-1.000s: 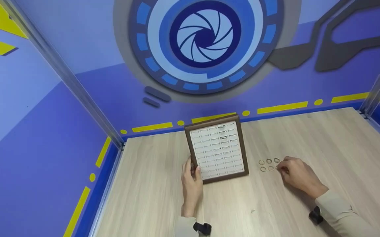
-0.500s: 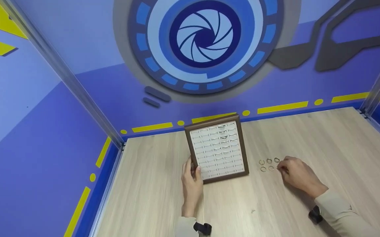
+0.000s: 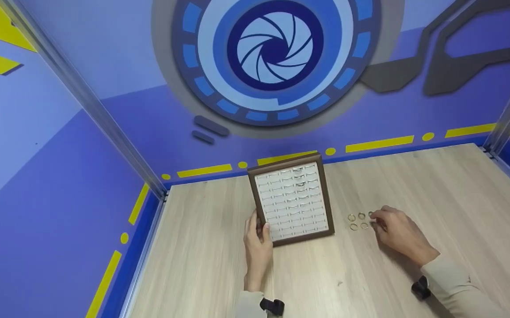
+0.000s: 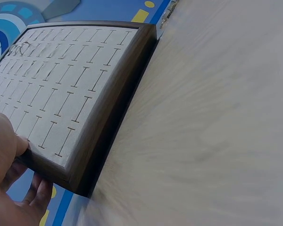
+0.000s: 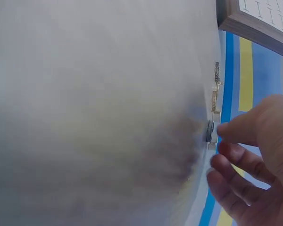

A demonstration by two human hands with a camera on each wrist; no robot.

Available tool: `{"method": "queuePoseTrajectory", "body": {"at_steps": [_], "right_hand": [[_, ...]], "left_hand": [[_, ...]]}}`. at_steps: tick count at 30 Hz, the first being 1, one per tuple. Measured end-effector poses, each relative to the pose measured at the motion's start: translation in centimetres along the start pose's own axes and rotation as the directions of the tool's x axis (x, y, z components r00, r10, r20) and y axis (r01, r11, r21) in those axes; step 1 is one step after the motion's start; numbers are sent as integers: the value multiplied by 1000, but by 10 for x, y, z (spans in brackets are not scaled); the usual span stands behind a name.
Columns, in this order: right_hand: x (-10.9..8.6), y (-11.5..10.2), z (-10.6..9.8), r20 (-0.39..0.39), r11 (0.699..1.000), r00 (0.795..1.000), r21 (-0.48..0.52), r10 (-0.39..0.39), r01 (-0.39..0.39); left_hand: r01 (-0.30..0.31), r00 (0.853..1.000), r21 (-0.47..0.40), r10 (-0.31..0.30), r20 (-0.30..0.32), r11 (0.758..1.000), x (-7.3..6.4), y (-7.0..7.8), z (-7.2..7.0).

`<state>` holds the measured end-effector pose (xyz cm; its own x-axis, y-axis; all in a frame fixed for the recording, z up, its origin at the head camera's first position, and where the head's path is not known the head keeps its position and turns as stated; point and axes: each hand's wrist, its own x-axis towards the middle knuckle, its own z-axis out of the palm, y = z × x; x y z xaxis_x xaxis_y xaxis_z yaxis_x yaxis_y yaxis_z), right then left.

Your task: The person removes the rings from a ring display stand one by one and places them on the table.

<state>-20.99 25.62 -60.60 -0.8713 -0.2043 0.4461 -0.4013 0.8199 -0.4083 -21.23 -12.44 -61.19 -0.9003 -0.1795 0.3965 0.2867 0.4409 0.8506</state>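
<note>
My left hand (image 3: 257, 247) holds the lower left corner of a brown-framed ring display board (image 3: 294, 223), thumb on the front, fingers at its edge and behind. The board leans upright, its white slotted face bearing several rings (image 3: 299, 177) near the upper right. Over the table, my right hand (image 3: 403, 232) is at the right end of two short rows of loose rings (image 3: 353, 226). Its index fingertip and thumb stand a little apart, beside a ring partly hidden by the finger. In the right wrist view a silvery ring (image 5: 210, 131) stands close to the thumb tip.
A pale wooden table (image 3: 202, 247) lies under everything. Blue printed panels (image 3: 149, 132) rise behind and at the sides, with a metal corner post (image 3: 100, 110) at left. The board stands close to the back panel.
My right index finger has lifted and shifted slightly away from the thumb, toward the back-row ring at the right end. My left hand and the board have stayed still.
</note>
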Motion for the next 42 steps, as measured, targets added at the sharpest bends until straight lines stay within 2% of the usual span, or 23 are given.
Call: {"method": "queuePoseTrajectory", "body": {"at_steps": [5,11,20,24,30,38,42], "right_hand": [[6,-8,1,-41,999,999,30,14,-13],[15,-22,6,-86,997,996,71,-26,32],[33,-45,15,-66,991,998,133,-4,13],[43,-57,17,-89,987,996,158,-13,27],[58,-73,21,-160,976,986,205,-42,74],[73,-89,23,-233,959,971,256,-61,122],[78,-95,23,-255,954,964,264,-73,142]], "left_hand": [[-15,1000,-1,15,-10,1000,1,1,0],[-11,1000,0,11,-13,1000,0,-2,0],[-4,1000,4,4,-16,1000,-1,-4,1],[-6,1000,-4,6,-7,1000,0,-2,0],[-46,999,29,46,-8,999,0,0,-1],[-7,1000,-1,7,11,1000,1,-1,0],[-16,1000,0,16,8,1000,1,-1,0]]}}
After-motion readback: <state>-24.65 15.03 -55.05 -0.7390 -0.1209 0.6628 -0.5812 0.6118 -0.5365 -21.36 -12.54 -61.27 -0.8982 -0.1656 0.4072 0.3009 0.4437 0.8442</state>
